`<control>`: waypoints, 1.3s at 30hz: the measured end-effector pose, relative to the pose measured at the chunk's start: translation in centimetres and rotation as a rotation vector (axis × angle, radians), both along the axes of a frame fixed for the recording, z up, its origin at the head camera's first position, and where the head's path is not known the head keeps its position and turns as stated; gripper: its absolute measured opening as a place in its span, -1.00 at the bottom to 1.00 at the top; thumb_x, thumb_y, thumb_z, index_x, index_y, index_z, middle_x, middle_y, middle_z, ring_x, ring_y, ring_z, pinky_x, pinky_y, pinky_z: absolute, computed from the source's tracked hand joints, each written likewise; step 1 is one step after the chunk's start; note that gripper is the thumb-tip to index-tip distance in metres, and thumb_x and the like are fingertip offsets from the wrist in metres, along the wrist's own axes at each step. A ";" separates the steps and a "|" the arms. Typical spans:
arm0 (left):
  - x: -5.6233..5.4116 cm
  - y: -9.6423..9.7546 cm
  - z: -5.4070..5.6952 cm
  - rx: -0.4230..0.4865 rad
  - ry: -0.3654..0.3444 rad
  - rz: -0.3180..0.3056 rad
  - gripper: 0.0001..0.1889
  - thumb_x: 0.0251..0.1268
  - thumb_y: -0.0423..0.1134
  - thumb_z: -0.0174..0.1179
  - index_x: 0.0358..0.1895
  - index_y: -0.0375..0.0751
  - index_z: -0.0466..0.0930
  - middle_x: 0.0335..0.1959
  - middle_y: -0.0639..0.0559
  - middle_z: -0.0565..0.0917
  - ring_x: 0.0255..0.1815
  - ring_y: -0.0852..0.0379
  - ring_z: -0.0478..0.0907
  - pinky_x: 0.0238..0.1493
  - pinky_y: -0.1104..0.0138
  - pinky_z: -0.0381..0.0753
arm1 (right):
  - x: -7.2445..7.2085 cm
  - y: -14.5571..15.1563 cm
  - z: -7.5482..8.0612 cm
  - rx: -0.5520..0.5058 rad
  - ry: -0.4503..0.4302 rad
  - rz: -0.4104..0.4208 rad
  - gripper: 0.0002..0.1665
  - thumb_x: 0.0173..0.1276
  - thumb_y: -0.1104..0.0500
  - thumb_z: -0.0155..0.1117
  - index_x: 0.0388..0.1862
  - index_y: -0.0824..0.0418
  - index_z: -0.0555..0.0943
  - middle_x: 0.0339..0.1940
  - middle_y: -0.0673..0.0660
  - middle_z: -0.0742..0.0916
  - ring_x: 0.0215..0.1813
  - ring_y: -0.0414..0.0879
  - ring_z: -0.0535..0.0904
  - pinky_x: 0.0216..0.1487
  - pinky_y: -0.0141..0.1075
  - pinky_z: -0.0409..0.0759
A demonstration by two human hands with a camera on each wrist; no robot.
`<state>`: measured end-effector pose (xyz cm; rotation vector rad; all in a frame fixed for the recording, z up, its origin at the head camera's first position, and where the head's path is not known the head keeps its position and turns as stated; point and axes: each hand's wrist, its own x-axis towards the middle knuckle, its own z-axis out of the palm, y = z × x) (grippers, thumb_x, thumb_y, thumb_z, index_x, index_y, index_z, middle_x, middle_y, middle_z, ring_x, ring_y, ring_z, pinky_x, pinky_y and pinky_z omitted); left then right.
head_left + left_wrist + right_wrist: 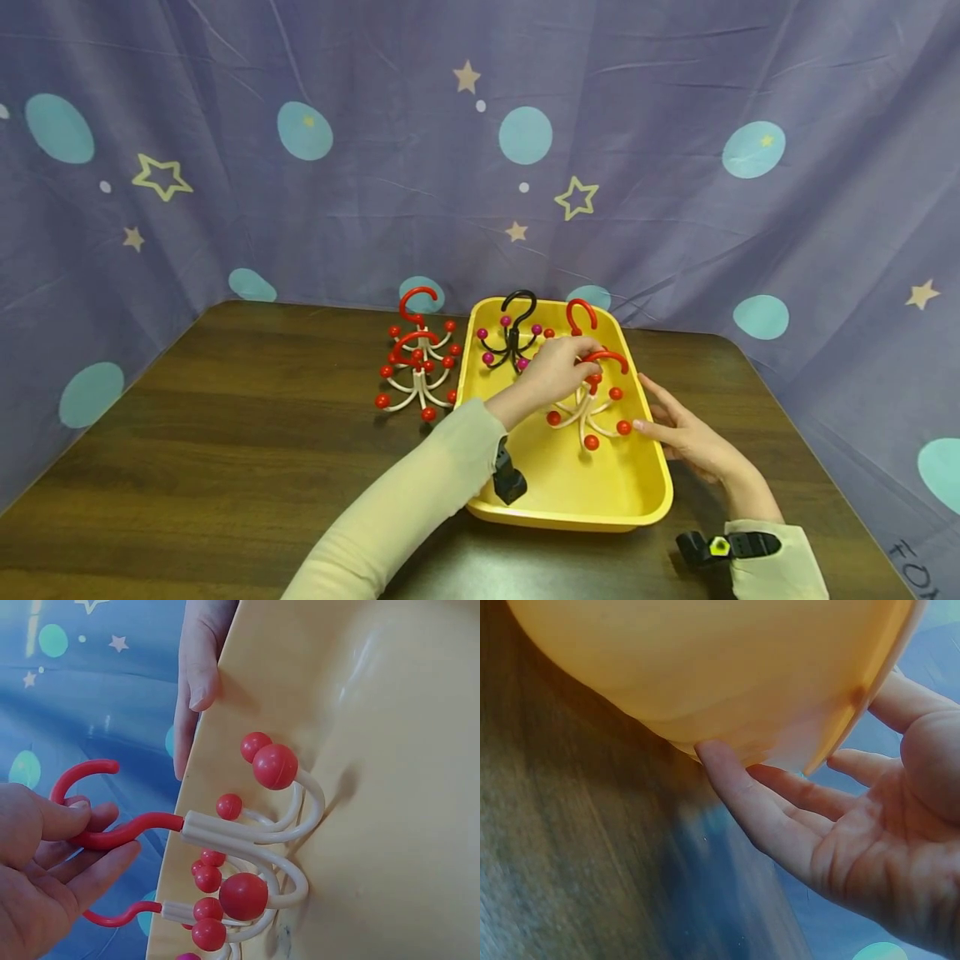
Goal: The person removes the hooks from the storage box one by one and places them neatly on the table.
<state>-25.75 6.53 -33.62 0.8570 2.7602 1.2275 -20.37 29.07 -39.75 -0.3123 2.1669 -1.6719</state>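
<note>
Within the yellow tray [570, 492], my left hand [557, 368] holds the red hook of a small hanger [217, 827] with curved white arms tipped by red balls. In the left wrist view the thumb and fingers lie round that hook. The hanger stands upright on its arms, near the tray's right wall. My right hand [693, 442] grips the tray's right side, thumb at the rim and fingers along the outer wall. Behind the held hanger is another red-hooked hanger [581, 315], partly hidden by my left hand. A black hanger [513, 340] with magenta balls stands at the tray's back left.
Two more red-and-white hangers, a rear one [422, 337] and a front one [418, 382], stand on the brown wooden table [225, 442] left of the tray. A patterned purple curtain [420, 167] hangs behind the table.
</note>
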 end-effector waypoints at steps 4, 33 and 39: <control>0.2 -0.2 0.0 0.022 -0.009 0.002 -0.80 0.24 -0.22 0.15 -0.08 -0.07 0.59 -0.23 0.13 0.65 -0.31 0.31 0.50 -0.25 0.54 0.46 | 0.0 0.0 0.1 -0.002 -0.003 -0.001 -0.07 0.37 0.16 0.06 0.47 0.00 -0.31 0.33 0.53 0.14 0.06 0.15 0.52 -0.12 0.02 0.57; 0.7 -2.3 1.6 0.115 0.042 -0.010 -0.80 0.24 -0.22 0.14 -0.09 -0.10 0.60 -0.36 0.12 0.68 -0.59 0.33 0.48 -0.59 0.50 0.45 | 0.1 -0.1 0.2 0.016 0.005 -0.005 -0.07 0.37 0.15 0.06 0.47 0.00 -0.31 0.30 0.55 0.18 0.05 0.16 0.53 -0.14 0.02 0.58; 1.0 -3.2 2.1 0.141 0.067 -0.015 -0.80 0.24 -0.23 0.14 -0.09 -0.10 0.61 -0.33 0.10 0.69 -0.42 0.21 0.58 -0.50 0.51 0.45 | 0.1 0.0 0.2 0.013 0.007 -0.002 -0.06 0.37 0.15 0.06 0.47 0.00 -0.32 0.30 0.56 0.18 0.04 0.16 0.54 -0.15 0.01 0.58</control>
